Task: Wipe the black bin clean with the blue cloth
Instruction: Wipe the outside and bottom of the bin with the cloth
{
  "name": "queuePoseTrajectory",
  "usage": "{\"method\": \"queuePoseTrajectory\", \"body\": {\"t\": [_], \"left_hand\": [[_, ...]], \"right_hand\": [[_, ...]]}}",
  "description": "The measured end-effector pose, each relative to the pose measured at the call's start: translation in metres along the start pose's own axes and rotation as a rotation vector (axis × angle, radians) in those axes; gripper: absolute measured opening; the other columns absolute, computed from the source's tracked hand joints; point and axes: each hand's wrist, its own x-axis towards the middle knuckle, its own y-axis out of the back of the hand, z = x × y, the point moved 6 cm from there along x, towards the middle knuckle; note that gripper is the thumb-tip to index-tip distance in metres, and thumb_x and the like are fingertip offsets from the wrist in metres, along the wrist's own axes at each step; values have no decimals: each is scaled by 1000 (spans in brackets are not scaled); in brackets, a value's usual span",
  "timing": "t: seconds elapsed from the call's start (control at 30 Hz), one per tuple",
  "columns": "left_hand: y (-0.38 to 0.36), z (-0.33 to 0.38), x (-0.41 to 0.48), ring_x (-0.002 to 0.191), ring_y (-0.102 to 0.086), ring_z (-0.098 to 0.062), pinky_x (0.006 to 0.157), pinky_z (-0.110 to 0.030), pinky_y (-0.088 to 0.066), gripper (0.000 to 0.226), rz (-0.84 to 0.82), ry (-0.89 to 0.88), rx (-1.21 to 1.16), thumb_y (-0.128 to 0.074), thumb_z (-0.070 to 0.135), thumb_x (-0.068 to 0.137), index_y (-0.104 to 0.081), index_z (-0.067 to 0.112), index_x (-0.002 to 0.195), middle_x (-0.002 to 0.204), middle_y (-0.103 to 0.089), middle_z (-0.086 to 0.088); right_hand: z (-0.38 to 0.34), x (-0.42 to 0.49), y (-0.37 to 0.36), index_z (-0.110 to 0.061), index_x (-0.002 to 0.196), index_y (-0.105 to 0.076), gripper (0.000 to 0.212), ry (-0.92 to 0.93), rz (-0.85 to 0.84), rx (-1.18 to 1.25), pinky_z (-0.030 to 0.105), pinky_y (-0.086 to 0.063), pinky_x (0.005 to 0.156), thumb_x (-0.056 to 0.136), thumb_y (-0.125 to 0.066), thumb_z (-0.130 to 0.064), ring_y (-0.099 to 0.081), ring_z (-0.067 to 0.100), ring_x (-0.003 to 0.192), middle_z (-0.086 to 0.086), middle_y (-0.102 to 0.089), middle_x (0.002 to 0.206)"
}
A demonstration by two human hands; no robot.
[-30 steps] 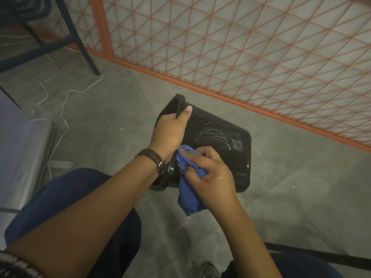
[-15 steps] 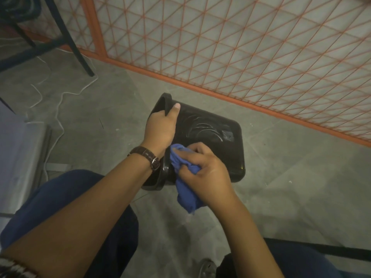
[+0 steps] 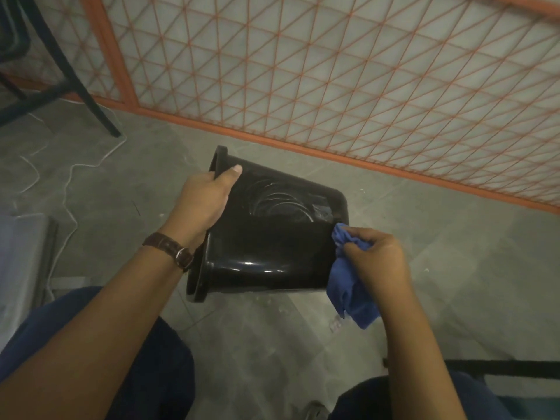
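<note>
The glossy black bin point(image 3: 269, 247) is held tipped on its side above the grey floor, its rim to the left and its base to the right. My left hand point(image 3: 203, 199) grips the rim, thumb lying on the outer wall. My right hand point(image 3: 375, 262) holds the bunched blue cloth point(image 3: 348, 286) and presses it against the bin's side at the base end; the loose tail of the cloth hangs down below the hand.
An orange wire-mesh fence point(image 3: 333, 86) runs along the back. Dark chair legs point(image 3: 75, 83) and a white cable point(image 3: 68, 189) lie at the upper left, a grey metal box point(image 3: 21, 262) at the left edge. My knees in dark blue trousers point(image 3: 100, 353) fill the bottom.
My right hand has slid the blue cloth along the bin's side from the rim end near my left wrist to the base end. The bin is tilted a little further.
</note>
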Motion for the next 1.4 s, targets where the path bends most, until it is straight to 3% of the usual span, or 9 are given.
{"method": "queuePoseTrajectory", "body": {"t": [0.13,0.27,0.4,0.6,0.73,0.87,1.03,1.17,1.4], "left_hand": [[4,10,-2,72,-65,-20,71,-33,-53,29,-57,-89,4,-61,41,86,-67,17,70,77,-69,-5],[0,17,-8,72,-62,-23,76,-42,-50,31,-133,-197,35,-64,42,83,-69,14,70,74,-66,-16],[-2,24,-14,59,-55,-18,68,-42,-47,31,-153,-274,44,-62,57,67,-64,30,51,52,-56,8],[4,27,-15,74,-65,-34,82,-49,-51,49,-114,-276,-19,-60,63,62,-69,15,70,75,-68,-19],[-4,25,-24,91,-63,-47,91,-59,-48,67,-161,-238,-80,-61,64,64,-65,0,86,95,-63,-35],[-7,23,-29,80,-62,-40,85,-62,-47,76,-168,-222,-100,-62,65,63,-62,-5,94,95,-58,-41],[-3,24,-28,83,-63,-47,86,-57,-50,68,-149,-182,-89,-64,57,72,-63,-8,93,93,-62,-39],[-4,24,-29,82,-65,-27,85,-45,-51,22,-140,-174,-104,-68,45,78,-73,24,74,83,-70,-14],[2,23,-27,79,-60,-31,88,-59,-48,64,-131,-170,-126,-71,64,62,-68,3,84,95,-61,-39]], "right_hand": [[-11,0,5,-35,86,-60,24,43,92,111,8,-40,49,89,-54,-11,-50,-3,62,-20,-54,67],[-23,-1,7,-25,91,-58,14,82,206,284,0,-38,50,91,-53,-12,-52,-4,62,-15,-56,69],[-33,-5,-4,-35,81,-59,23,224,199,246,0,-40,62,89,-55,-13,-57,2,79,-3,-61,83],[-24,-1,7,-36,79,-66,31,153,189,269,2,-45,69,82,-60,-6,-61,-4,80,0,-67,96],[-21,3,14,-17,105,-68,25,156,316,200,25,-52,81,85,-52,-20,-60,8,86,3,-62,102],[-35,-2,-14,-17,112,-65,27,239,172,181,4,-43,76,88,-54,-17,-56,-1,89,-1,-59,103],[-27,7,-1,-35,68,-64,33,139,165,255,10,-47,59,84,-58,-6,-60,2,66,-6,-65,76],[-26,8,-2,-17,103,-68,23,155,267,161,23,-49,77,87,-51,-16,-61,11,85,3,-62,98],[-38,0,-14,-27,83,-69,25,221,154,247,2,-42,66,82,-57,-4,-58,-5,75,-1,-64,89]]}}
